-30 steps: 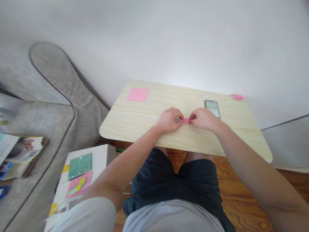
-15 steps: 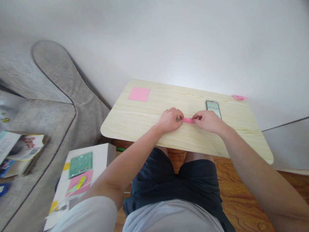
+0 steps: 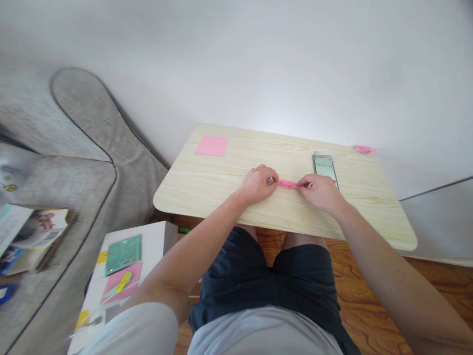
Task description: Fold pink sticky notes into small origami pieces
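A narrow folded strip of pink paper stretches between my two hands just above the light wooden table. My left hand is closed, pinching the strip's left end. My right hand is closed too, pinching the right end. A phone lies on the table right behind my right hand.
A pad of pink square paper lies at the table's far left corner. A small pink folded piece sits at the far right corner. To the left are a grey sofa and a white box with cards and papers.
My hands have drawn apart, the right one moving right toward the phone. The pink paper between them now shows as a longer strip.
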Demonstrator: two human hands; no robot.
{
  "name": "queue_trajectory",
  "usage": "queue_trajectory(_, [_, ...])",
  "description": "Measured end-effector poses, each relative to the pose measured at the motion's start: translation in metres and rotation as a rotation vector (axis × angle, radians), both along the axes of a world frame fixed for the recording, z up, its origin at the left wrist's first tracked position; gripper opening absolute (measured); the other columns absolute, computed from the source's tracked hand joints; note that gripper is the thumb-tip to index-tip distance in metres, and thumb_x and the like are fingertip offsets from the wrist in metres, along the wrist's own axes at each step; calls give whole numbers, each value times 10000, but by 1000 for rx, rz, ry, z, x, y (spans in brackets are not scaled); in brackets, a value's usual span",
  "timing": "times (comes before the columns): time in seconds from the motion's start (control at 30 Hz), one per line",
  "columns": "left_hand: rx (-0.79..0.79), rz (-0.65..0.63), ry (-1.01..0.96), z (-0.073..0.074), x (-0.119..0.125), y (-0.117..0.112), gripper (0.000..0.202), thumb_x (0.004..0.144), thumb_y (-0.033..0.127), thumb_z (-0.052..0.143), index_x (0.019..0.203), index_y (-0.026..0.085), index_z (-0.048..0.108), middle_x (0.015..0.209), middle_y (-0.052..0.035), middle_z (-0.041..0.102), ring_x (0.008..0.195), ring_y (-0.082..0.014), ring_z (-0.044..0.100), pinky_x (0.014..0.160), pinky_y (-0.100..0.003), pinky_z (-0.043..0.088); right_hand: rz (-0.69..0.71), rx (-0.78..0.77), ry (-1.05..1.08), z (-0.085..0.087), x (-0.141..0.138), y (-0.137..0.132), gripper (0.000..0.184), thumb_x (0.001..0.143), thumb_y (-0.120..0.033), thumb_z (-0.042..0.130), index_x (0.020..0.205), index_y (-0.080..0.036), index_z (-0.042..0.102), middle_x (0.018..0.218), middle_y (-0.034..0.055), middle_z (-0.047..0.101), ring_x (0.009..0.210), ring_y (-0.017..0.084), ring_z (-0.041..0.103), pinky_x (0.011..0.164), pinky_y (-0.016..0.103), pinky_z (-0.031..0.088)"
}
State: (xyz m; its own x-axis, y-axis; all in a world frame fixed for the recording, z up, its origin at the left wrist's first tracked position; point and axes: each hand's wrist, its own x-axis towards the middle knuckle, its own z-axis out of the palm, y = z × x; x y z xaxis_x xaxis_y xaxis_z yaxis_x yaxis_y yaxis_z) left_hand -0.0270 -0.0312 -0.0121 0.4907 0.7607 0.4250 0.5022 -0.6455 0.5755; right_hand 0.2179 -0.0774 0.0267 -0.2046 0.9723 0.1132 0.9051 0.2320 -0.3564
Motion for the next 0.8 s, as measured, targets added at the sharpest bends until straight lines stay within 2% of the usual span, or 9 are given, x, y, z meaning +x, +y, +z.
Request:
queue_trajectory(0.2, [-4,-5,-6,0,0,0,126,854,165,626,885,215,737,915,-40,755,947,-223,650,883,-368,540,1,30,52,-1,-1,-2,154,891,-219,640,921,-228,790,944,37,798,840,208,700,822,324,508])
queue_trajectory(0.5, [18,-19,4,2,1,-1,157,855,166,632,941,229,748,1005,-33,777,1000,-228,659,926,-387,539,-32,16,207,-1,-7,-14,206,919,-232,604,1052,-217,760,973,45,801,800,189,712,790,314,530])
queue_trajectory(0.63, [33,-18,-6,2,2,-3,258,837,140,615,1043,237,735,1054,-23,773,1014,-225,659,945,-394,535,-50,33,248,-3,-6,-16,310,900,-211,603,1187,-229,719,973,39,800,768,182,716,787,319,536])
queue_trajectory(0.8, [9,15,-2,3,0,-4,450,758,71,573,1157,243,690,1101,-33,751,1042,-232,653,960,-404,541,-186,55,290,-6,-1,-22,404,875,-216,620,1275,-225,679,993,48,807,835,205,743,862,355,555])
